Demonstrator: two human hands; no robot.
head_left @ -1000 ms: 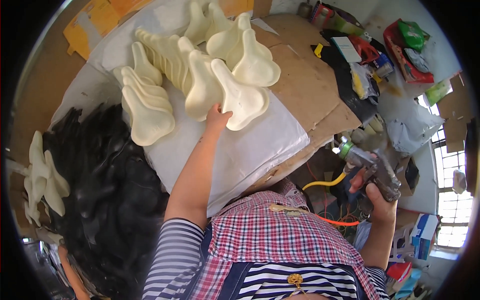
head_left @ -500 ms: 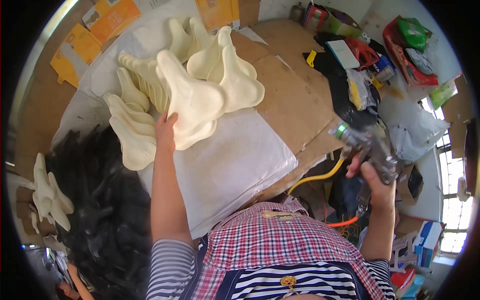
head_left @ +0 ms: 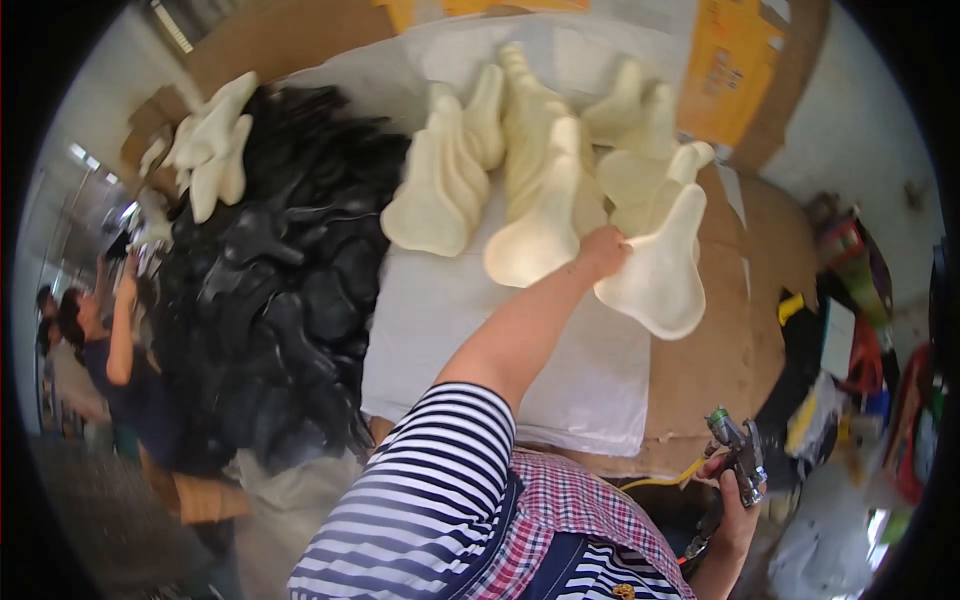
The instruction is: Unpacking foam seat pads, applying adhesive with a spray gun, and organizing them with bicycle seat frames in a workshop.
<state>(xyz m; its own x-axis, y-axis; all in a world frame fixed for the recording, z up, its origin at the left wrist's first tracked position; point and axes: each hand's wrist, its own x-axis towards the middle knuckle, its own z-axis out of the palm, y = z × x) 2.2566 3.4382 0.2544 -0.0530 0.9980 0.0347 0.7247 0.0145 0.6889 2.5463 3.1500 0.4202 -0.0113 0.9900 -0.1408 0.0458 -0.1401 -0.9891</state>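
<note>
L hand [head_left: 603, 252] reaches out over the table [head_left: 740, 340], fingers clenched on the edge of a cream foam saddle pad [head_left: 655, 270] lying on the white sheet [head_left: 450, 320], at the near right of a pile of cream pads [head_left: 520, 150]. R hand [head_left: 735, 500], low by the table's near edge, fingers wrapped round a spray gun [head_left: 738, 462] w/ yellow hose [head_left: 655, 480]. Heap of black saddle shells [head_left: 280, 280] left of the sheet, a few cream pads [head_left: 215, 145] on top. Another person [head_left: 105, 350] at far left.
</note>
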